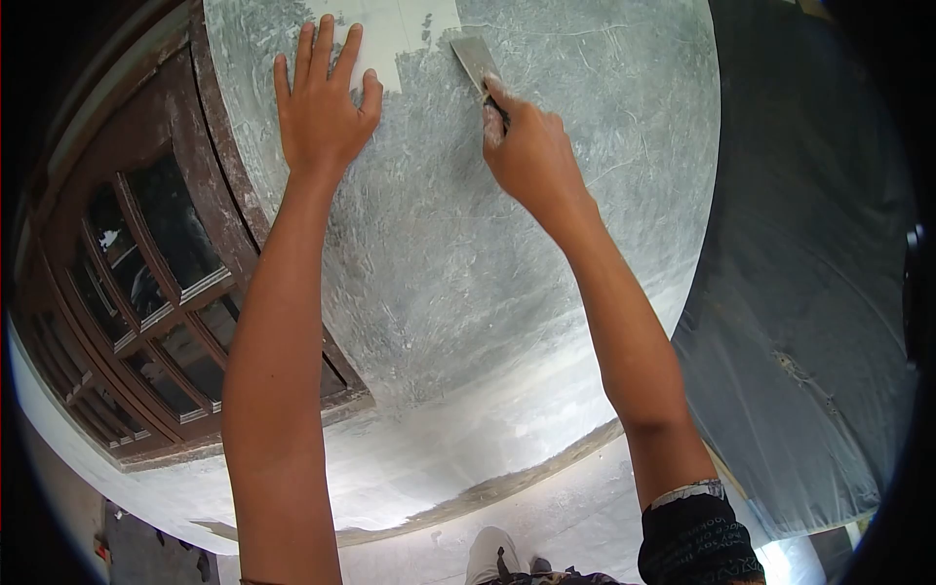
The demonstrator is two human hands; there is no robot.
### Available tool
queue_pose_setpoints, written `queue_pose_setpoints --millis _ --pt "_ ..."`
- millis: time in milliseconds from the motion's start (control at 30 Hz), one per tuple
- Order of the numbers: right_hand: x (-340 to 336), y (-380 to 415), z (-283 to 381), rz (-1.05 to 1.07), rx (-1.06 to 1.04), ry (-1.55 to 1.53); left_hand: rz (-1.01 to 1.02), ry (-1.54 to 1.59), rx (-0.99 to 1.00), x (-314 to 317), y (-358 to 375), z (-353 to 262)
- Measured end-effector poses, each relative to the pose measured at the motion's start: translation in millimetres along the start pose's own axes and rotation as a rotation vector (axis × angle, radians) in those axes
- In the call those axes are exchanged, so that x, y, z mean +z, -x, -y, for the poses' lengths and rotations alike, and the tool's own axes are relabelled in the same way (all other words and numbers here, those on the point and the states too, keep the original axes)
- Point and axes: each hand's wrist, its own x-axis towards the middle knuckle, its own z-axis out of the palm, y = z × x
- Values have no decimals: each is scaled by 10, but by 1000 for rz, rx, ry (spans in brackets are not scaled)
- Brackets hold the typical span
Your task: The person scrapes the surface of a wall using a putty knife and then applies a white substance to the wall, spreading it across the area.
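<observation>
My left hand [327,117] lies flat with spread fingers on the upper part of the grey wall [458,253], partly over a cream-white patch [382,39]. To its right, my right hand [531,146] is wrapped round the handle of a putty knife [473,60]. The metal blade points up and left, at the wall near the right edge of the cream patch. Whitish smears show on the thumb and index finger of that hand. The fingers hide most of the handle.
At the left is a brown wooden window [161,283] with glass panes. A dark sheet [799,273] hangs on the right. Below, the wall turns white above a pale floor [575,497], where a shoe [492,554] shows at the bottom.
</observation>
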Motion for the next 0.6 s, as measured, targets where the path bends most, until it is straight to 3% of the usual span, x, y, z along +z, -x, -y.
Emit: queue_pose_setpoints --millis 600 --pt "-115 -165 -15 -15 -7 4 -33 29 5 9 -4 -4"
